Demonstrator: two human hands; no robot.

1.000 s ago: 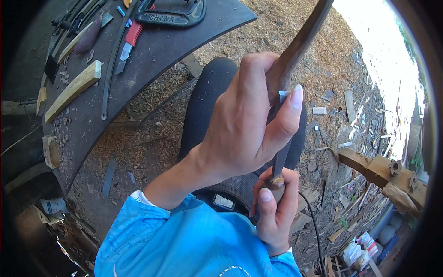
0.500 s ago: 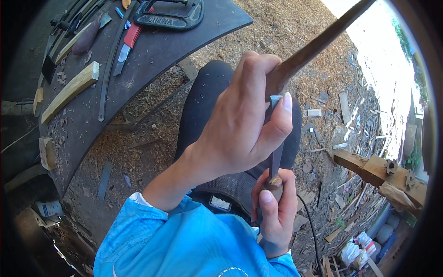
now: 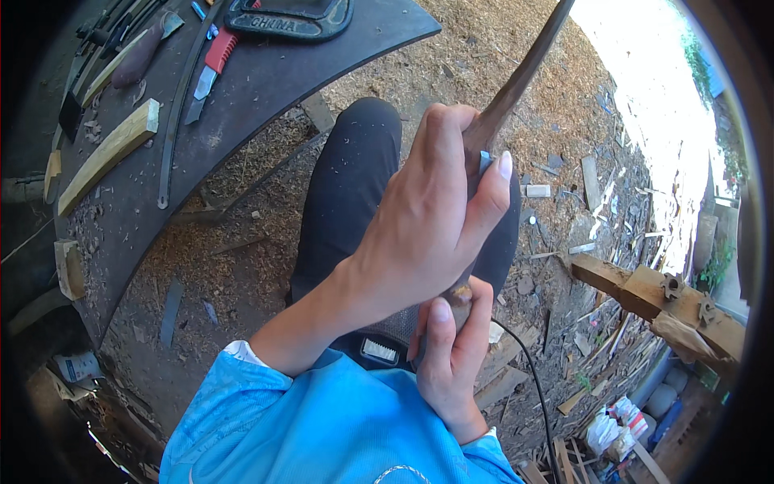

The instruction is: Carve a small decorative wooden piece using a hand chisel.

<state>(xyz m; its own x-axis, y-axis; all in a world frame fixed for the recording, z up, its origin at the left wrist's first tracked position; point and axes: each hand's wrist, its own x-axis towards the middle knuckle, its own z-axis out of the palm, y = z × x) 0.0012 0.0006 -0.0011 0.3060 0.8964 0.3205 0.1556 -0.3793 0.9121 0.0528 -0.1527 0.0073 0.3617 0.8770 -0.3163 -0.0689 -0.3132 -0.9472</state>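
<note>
Holding a chisel edge close beside a bare thumb

The chisel [image 3: 484, 159] was at the centre of the frame, its tip against the dark stick [image 3: 513, 90], which ran toward the upper right. The right hand [image 3: 451, 347] was closed round the handle [image 3: 459, 301]; the left hand [image 3: 415, 210] was clamped on the stick, its thumb along the blade. A slip seemed the main danger: if the stick rolled or the right wrist twisted, the edge could have nicked that thumb. The left hand hid most of the blade, so a bad angle could have gone unnoticed.

Behind the work lay the dark-clad legs [image 3: 351, 169], in the way of a dropped chisel. The cord [image 3: 538, 373], lower right, might have snagged a swinging right arm. At upper left, the table [image 3: 274, 77] bore a clamp [image 3: 282, 24], a red knife [image 3: 219, 52] and a pale block [image 3: 113, 156]; timber [image 3: 637, 289] jutted in at right.
</note>
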